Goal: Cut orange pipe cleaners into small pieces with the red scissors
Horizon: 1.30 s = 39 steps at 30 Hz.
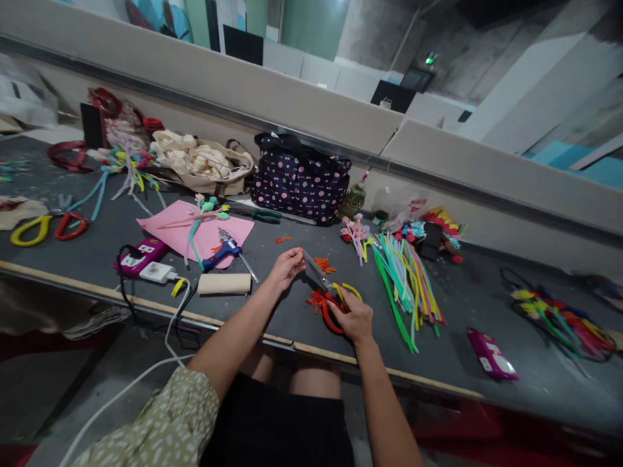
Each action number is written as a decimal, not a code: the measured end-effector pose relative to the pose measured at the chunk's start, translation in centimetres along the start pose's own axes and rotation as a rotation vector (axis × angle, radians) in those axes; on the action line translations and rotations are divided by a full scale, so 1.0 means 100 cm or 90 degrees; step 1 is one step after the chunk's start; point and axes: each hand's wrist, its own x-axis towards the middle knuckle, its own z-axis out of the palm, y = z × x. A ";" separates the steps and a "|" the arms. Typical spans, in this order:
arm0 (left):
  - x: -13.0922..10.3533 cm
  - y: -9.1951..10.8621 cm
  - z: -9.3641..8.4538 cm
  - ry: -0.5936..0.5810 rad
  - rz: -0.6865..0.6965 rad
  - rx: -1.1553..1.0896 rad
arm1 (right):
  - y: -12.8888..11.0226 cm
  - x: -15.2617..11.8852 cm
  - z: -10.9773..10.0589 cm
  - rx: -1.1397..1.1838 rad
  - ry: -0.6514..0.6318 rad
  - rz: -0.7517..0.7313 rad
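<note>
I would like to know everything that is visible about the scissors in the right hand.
The scissors have one red and one yellow looped handle and grey, metallic-looking blades. The right hand grips the handles over the dark table, near orange-red scraps. The blades slant away from the person, leftward, with their tip at the left hand; whether it touches them, and how far they are open, I cannot tell.

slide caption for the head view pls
Right hand holds scissors, left hand by the blades, orange scraps on the dark table.
</note>
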 end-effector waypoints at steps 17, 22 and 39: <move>0.004 -0.002 -0.006 0.007 0.013 0.021 | -0.001 0.001 -0.001 0.007 -0.044 0.008; 0.005 -0.002 -0.008 0.011 0.025 0.035 | 0.000 0.002 0.002 0.036 -0.061 0.019; 0.012 0.015 -0.023 0.112 0.094 -0.041 | -0.012 0.053 0.013 -0.016 -0.131 0.057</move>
